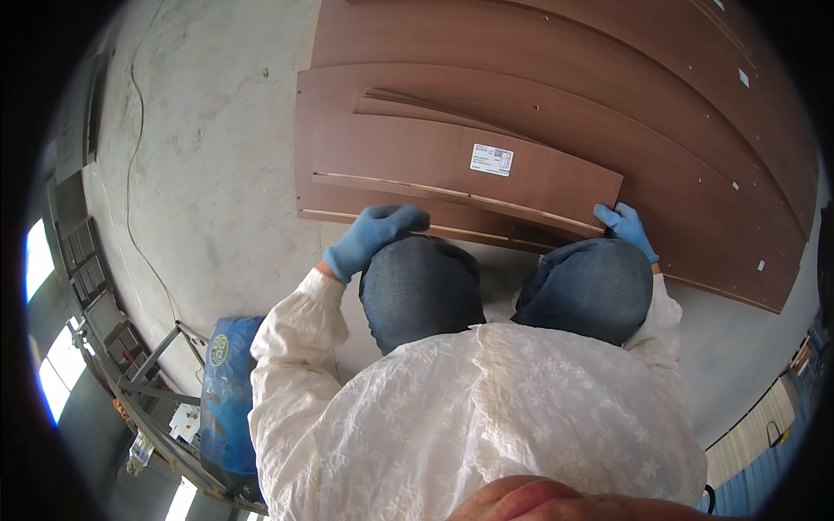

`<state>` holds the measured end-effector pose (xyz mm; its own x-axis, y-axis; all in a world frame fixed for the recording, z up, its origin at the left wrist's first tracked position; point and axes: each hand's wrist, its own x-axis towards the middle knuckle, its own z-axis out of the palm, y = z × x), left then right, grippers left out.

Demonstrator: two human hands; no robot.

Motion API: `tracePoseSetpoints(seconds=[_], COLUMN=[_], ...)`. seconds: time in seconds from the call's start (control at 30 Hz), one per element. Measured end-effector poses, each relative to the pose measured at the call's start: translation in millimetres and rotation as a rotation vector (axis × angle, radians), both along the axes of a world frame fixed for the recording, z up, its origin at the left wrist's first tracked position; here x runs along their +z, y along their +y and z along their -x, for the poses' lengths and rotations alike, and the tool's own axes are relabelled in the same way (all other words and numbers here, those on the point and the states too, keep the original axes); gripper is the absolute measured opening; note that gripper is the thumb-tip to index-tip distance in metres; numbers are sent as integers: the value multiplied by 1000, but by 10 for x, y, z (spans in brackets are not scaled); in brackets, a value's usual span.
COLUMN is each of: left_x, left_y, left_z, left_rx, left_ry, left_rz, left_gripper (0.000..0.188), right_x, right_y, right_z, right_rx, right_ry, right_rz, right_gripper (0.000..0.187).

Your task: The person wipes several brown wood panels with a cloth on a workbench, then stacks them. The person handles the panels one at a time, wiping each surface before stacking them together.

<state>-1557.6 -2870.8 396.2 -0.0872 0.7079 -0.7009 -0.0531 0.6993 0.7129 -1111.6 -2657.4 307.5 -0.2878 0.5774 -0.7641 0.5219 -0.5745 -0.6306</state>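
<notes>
Here I see my left hand and right hand, both blue-gloved, fingers curled gripping the near edge of the top dark-brown laminated wooden panel stacked on the grey concrete floor.

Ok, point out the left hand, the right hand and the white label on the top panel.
left hand (375, 236), head view, back of the blue glove
right hand (625, 227), head view, gloved knuckles
white label (492, 160), head view, its middle
</notes>
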Motion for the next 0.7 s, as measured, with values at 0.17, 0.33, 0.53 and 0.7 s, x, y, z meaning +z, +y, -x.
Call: tracePoseSetpoints(seconds=[0.17, 0.33, 0.53, 0.7], left_x=[142, -345, -405, -289], left_y=[-214, -161, -65, -10], left_z=[717, 981, 969, 1038], left_rx=[392, 601, 501, 418], left_ry=[453, 226, 439, 479], left_rz=[-315, -41, -234, -444], left_gripper=[45, 57, 35, 32], right_x=[13, 204, 317, 294], right_y=[27, -44, -171, -279], right_z=[28, 146, 175, 215], right_rx=[-23, 44, 96, 164], right_ry=[-17, -47, -14, -13], right_rz=[20, -147, -299, -412], right_gripper=[46, 42, 39, 34])
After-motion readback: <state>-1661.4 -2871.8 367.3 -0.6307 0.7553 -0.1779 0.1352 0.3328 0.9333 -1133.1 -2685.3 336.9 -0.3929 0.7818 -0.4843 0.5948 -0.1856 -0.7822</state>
